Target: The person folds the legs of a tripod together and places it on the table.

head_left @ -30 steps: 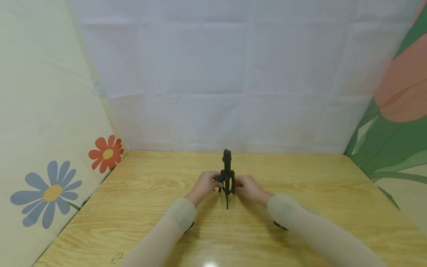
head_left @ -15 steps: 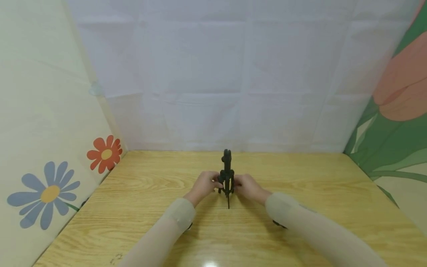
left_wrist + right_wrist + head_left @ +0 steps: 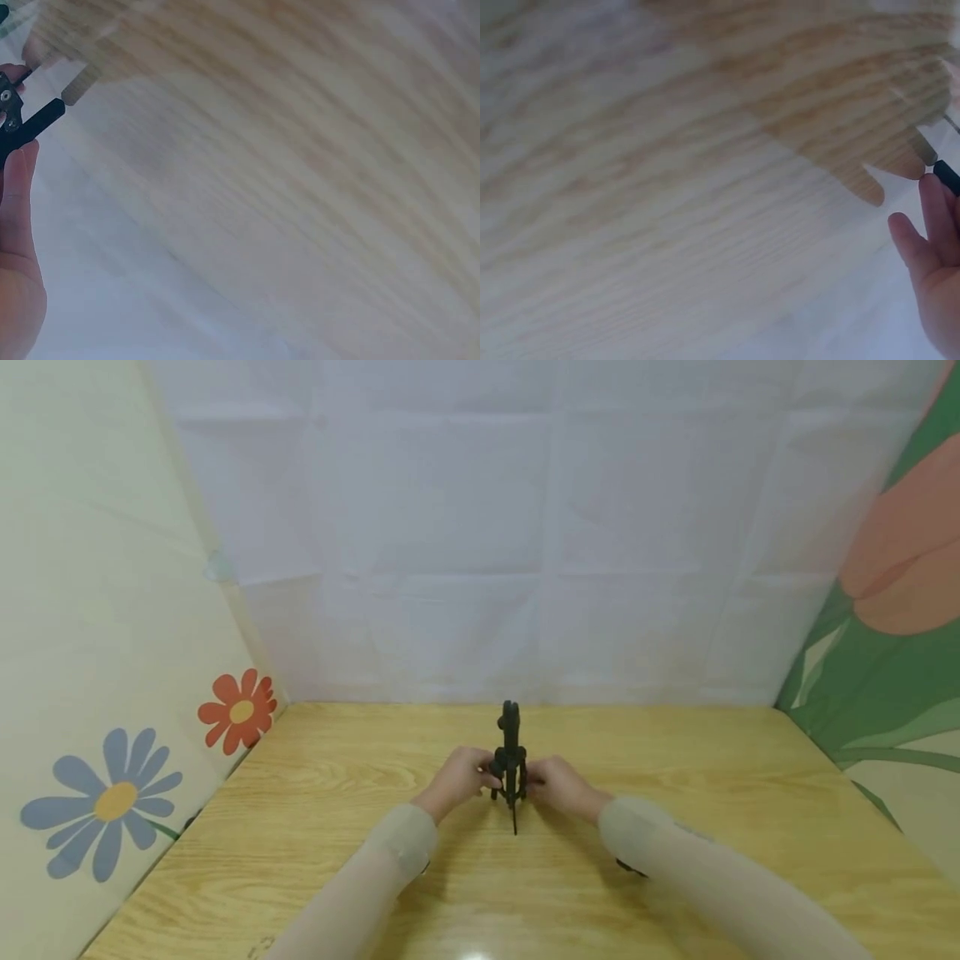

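A small black tripod [image 3: 511, 752] stands upright on the wooden table, its legs close together and a thin rod pointing toward me. My left hand [image 3: 459, 779] grips its left side, thumb and fingers at a leg. From the right, my right hand [image 3: 561, 785] pinches the lower part on that side. In the left wrist view, fingers hold a black tripod leg [image 3: 41, 124] whose end meets its reflection on the glossy surface. At the edge of the right wrist view, the right hand [image 3: 937, 262] has fingertips at another leg's black end [image 3: 946, 176].
The glossy wooden table [image 3: 337, 743] reaches back to a white sheet [image 3: 450, 527]. A flowered cloth [image 3: 90, 610] borders the left, and a cloth with a large tulip print [image 3: 900, 693] borders the right.
Both hands stay in place on the tripod. The tip of the thin rod has shifted slightly to the right; the head view tilts a little.
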`<state>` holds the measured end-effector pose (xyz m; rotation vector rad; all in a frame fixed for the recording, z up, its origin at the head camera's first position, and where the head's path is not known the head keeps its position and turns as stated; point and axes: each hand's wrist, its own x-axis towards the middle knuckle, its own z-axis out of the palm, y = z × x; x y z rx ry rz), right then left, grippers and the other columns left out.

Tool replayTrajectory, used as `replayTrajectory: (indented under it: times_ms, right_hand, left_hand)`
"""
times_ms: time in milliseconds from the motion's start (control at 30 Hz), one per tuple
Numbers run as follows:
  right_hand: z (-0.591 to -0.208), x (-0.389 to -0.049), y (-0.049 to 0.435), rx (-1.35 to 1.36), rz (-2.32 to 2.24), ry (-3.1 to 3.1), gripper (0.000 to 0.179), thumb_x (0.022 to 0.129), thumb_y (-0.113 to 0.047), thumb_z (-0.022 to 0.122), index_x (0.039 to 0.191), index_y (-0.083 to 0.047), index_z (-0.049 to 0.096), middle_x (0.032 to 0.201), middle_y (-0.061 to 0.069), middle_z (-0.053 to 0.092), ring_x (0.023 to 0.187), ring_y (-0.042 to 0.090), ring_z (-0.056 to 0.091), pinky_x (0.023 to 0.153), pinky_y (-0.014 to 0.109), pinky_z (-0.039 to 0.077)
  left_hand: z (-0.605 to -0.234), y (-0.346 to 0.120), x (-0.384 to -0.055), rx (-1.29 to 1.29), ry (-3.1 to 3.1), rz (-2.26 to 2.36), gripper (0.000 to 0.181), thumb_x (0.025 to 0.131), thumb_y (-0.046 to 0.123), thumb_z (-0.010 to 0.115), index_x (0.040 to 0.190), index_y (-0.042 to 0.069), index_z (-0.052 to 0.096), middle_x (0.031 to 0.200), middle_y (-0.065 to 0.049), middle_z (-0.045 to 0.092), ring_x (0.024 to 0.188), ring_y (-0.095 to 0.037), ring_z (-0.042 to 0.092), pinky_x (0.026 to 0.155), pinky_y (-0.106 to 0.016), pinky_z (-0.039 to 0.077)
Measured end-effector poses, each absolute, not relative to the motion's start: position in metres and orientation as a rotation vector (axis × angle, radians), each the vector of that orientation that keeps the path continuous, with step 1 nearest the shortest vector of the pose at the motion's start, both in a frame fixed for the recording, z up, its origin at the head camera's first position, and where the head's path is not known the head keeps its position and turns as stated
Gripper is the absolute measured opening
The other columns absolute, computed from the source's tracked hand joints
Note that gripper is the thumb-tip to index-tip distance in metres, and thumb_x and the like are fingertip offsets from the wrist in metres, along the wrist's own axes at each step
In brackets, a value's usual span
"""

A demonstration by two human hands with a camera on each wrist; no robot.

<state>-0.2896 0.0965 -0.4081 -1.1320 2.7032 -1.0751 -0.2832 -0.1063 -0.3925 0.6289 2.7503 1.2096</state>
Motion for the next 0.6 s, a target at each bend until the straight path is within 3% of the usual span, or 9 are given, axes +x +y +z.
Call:
replayTrajectory:
  times_ms: [600]
  right_hand:
    - [-0.4071, -0.2874, 0.0903, -1.052, -1.059, 2.756, 0.017, 0.084, 0.012, 0.064, 0.098, 0.005, 0.071, 0.094, 0.016, 0.072, 0.093, 0.029, 0.069, 0.081, 0.038, 0.056]
  left_hand:
    - [-0.3960, -0.1083, -0.2888, 0.727, 2.747, 1.174, 0.009, 0.084, 0.000, 0.071, 0.093, -0.001, 0.072, 0.085, -0.010, 0.070, 0.079, -0.021, 0.067, 0.056, -0.026, 0.055]
